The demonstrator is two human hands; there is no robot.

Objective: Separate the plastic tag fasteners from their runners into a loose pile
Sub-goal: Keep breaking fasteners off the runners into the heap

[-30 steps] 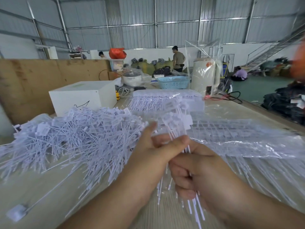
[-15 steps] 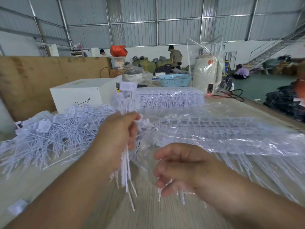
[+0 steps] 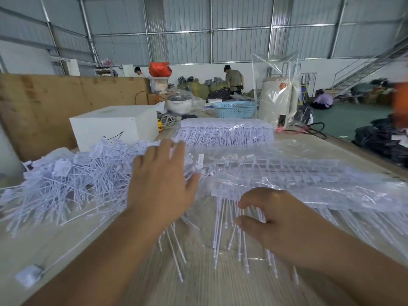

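Left hand [image 3: 161, 182] is spread wide open, palm down, holding nothing, fingers reaching over the right edge of the loose pile of fasteners [image 3: 70, 184] that sprawls out to its left on the desk [image 3: 220, 283]. Right hand [image 3: 276, 219] is half curled, thumb and fingertips pinching at the stems of fasteners still on their runners [image 3: 229, 226], which poke out of the clear bag [image 3: 309, 180] just beyond it.
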